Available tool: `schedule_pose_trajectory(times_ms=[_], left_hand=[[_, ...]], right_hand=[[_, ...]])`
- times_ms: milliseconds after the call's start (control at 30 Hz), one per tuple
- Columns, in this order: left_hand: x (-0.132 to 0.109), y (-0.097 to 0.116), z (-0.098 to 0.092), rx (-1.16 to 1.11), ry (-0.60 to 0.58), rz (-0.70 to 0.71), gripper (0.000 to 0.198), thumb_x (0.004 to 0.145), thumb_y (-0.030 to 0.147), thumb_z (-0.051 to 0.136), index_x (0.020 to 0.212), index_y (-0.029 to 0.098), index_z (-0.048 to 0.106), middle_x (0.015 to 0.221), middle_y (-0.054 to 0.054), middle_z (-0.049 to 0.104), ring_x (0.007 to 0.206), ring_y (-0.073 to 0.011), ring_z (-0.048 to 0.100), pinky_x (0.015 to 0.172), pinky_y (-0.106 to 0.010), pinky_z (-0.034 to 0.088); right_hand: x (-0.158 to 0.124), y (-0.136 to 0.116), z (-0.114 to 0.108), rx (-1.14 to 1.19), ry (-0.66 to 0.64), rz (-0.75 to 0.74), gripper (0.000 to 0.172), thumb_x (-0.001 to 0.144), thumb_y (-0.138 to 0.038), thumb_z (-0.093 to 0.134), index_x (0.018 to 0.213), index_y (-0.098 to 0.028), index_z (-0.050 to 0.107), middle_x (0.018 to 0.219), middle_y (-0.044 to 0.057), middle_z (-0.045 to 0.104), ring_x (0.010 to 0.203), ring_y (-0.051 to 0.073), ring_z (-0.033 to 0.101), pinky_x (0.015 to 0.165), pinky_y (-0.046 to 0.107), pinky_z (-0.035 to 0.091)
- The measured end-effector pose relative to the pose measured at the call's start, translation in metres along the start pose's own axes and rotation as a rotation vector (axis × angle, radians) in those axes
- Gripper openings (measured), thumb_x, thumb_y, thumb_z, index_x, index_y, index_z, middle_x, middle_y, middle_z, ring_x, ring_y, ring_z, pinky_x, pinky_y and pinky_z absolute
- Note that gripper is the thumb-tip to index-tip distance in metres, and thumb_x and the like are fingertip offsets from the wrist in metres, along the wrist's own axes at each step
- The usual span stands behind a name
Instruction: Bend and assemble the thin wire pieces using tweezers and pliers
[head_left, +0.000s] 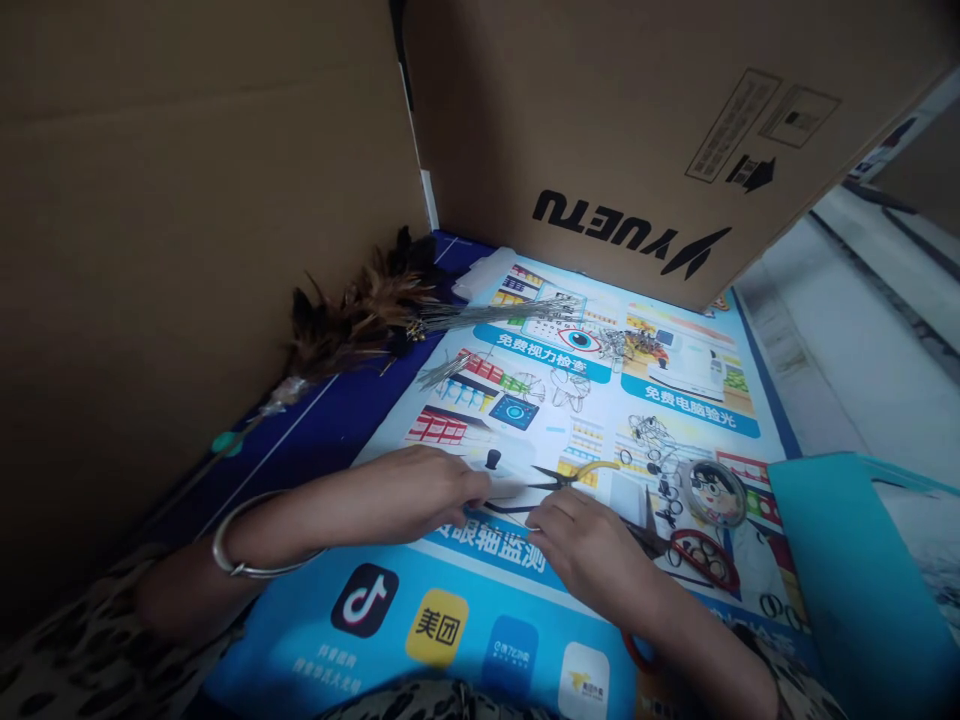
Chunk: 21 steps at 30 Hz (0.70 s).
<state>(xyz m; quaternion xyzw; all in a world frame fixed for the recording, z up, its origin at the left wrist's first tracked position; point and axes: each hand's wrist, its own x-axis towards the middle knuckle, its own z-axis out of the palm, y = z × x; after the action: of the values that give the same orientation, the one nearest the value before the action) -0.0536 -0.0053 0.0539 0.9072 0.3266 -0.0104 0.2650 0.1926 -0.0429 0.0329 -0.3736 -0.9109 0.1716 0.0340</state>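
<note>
My left hand [439,487] is held low over a printed poster sheet [525,420], its thumb and fingers pinched together. Across a small gap, my right hand [581,540] is also pinched. Anything between the fingertips is too thin and dark to make out. Just beyond the right fingers lie pliers [561,480] with a yellow handle, jaws pointing left. To the right of that hand rest scissors [703,558] with red handles, partly hidden by the hand and forearm. A round clear container or roll [712,492] sits behind the scissors.
A bundle of thin wires [495,314] and brown feathers [352,320] lie at the back left. Bent wire pieces [570,388] and small black rings [669,492] are scattered about. Cardboard panels [600,120] stand behind and left; a teal box [855,570] is at right.
</note>
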Motion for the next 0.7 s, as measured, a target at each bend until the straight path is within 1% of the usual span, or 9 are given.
schedule_pose_trajectory(times_ms=[67,133,200,300,400,500,633,700], left_hand=[[0.005,0.006,0.000,-0.009,0.013,-0.020,0.014,0.082,0.022,0.048,0.095,0.022,0.054,0.076,-0.001,0.063,0.070,-0.0177,0.059,0.059,-0.024,0.036],[0.011,0.012,-0.001,-0.006,0.024,-0.014,0.013,0.082,0.022,0.048,0.095,0.021,0.052,0.077,-0.002,0.063,0.070,-0.0180,0.059,0.059,-0.024,0.036],[0.017,0.017,-0.004,0.018,0.040,-0.004,0.013,0.082,0.020,0.048,0.094,0.020,0.050,0.076,-0.002,0.062,0.069,-0.0182,0.059,0.058,-0.024,0.036],[0.028,0.022,-0.011,0.057,0.085,0.000,0.015,0.081,0.017,0.046,0.096,0.020,0.048,0.074,-0.002,0.061,0.066,-0.0182,0.058,0.055,-0.024,0.036],[0.040,0.022,-0.018,0.041,0.140,-0.010,0.020,0.081,0.016,0.044,0.101,0.021,0.047,0.077,-0.002,0.063,0.070,-0.0183,0.059,0.058,-0.024,0.038],[0.051,0.020,-0.019,0.032,0.182,-0.021,0.021,0.082,0.016,0.043,0.102,0.021,0.048,0.080,-0.002,0.064,0.073,-0.0183,0.060,0.061,-0.024,0.039],[0.062,0.012,-0.015,0.088,0.212,-0.013,0.019,0.081,0.014,0.044,0.098,0.019,0.051,0.079,-0.002,0.064,0.071,-0.0182,0.060,0.059,-0.024,0.038],[0.066,0.006,-0.013,0.143,0.222,0.022,0.016,0.079,0.011,0.045,0.088,0.018,0.055,0.077,-0.002,0.063,0.071,-0.0180,0.059,0.059,-0.025,0.038]], right_hand=[[0.003,-0.005,-0.002,0.027,0.106,0.003,0.020,0.091,-0.028,0.043,0.100,-0.018,0.056,0.095,0.007,0.059,0.092,0.017,0.052,0.083,0.030,0.042],[0.007,-0.010,-0.004,0.013,0.152,-0.005,0.022,0.090,-0.031,0.045,0.104,-0.017,0.056,0.097,0.008,0.059,0.093,0.018,0.051,0.083,0.031,0.042],[0.011,-0.014,-0.006,-0.048,0.151,-0.028,0.020,0.089,-0.029,0.046,0.101,-0.017,0.057,0.093,0.008,0.059,0.090,0.019,0.052,0.081,0.032,0.042],[0.015,-0.015,-0.012,-0.174,0.180,-0.056,0.015,0.089,-0.019,0.044,0.094,-0.017,0.058,0.085,0.006,0.059,0.082,0.019,0.051,0.074,0.032,0.040],[0.018,-0.009,-0.018,-0.263,0.224,-0.039,0.016,0.089,-0.015,0.042,0.094,-0.016,0.058,0.082,0.006,0.058,0.078,0.018,0.049,0.071,0.031,0.038],[0.021,0.002,-0.023,-0.290,0.204,-0.024,0.016,0.089,-0.015,0.043,0.095,-0.016,0.058,0.083,0.006,0.058,0.080,0.018,0.048,0.071,0.030,0.037],[0.027,0.018,-0.025,-0.307,0.162,0.001,0.015,0.088,-0.013,0.045,0.092,-0.017,0.059,0.081,0.005,0.058,0.078,0.017,0.048,0.073,0.029,0.035],[0.030,0.025,-0.025,-0.314,0.173,0.047,0.015,0.086,-0.011,0.046,0.089,-0.018,0.059,0.080,0.004,0.057,0.077,0.017,0.048,0.071,0.029,0.034]])
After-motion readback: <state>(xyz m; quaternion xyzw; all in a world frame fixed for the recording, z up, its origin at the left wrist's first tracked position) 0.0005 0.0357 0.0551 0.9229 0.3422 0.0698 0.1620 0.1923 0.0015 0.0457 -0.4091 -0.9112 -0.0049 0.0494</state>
